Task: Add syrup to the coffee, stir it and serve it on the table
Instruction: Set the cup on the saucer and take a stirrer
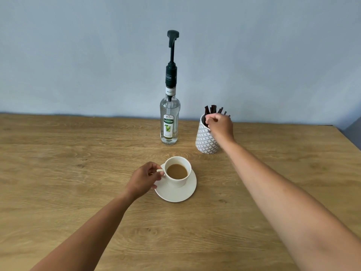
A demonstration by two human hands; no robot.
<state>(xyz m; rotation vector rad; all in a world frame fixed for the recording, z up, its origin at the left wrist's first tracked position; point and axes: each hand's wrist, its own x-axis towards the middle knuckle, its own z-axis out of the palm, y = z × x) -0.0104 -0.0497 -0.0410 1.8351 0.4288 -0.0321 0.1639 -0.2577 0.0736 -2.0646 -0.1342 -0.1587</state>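
Note:
A white cup (178, 179) of light brown coffee stands on a white saucer (181, 193) in the middle of the wooden table. My left hand (144, 178) grips the cup's handle from the left. Behind the cup stands a clear syrup bottle (170, 122) with a tall dark pump, its head raised. To its right is a white patterned holder (205, 140) with several dark stir sticks (213, 109). My right hand (220, 125) reaches over the holder's rim, fingertips pinched among the sticks; whether they hold one is hidden.
The wooden table (78, 173) runs wide to the left and toward me. A pale blue wall rises directly behind the bottle and holder. The table's right edge slants down at the far right.

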